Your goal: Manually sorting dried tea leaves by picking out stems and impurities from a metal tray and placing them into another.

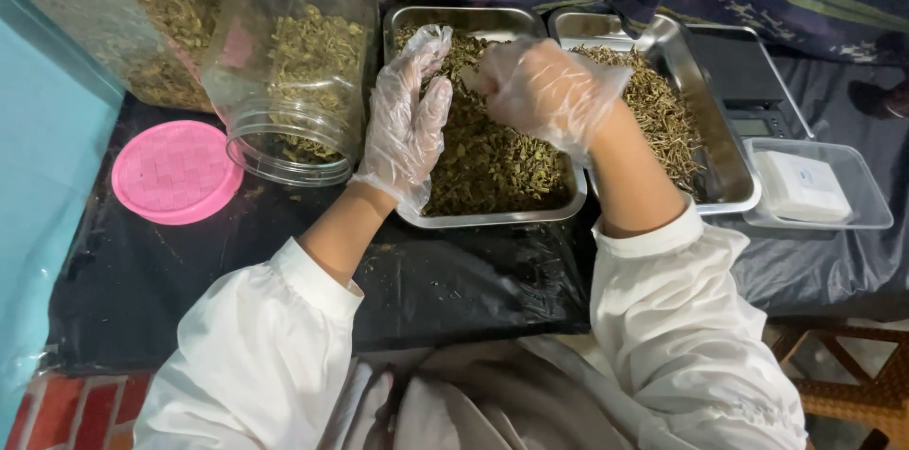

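While my gloved left hand [405,119] hovers open-palmed over the tray of dried herbs [492,161], my right hand [544,90] curls shut; what it grips, I cannot tell.

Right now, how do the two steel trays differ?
The left tray holds chunky greenish dried herb; the right tray holds thin, straw-like strands. Both gloved hands, left hand and right hand, work over the left tray; none is over the right tray. Both trays are rectangular, shiny and sit side by side on black sheeting.
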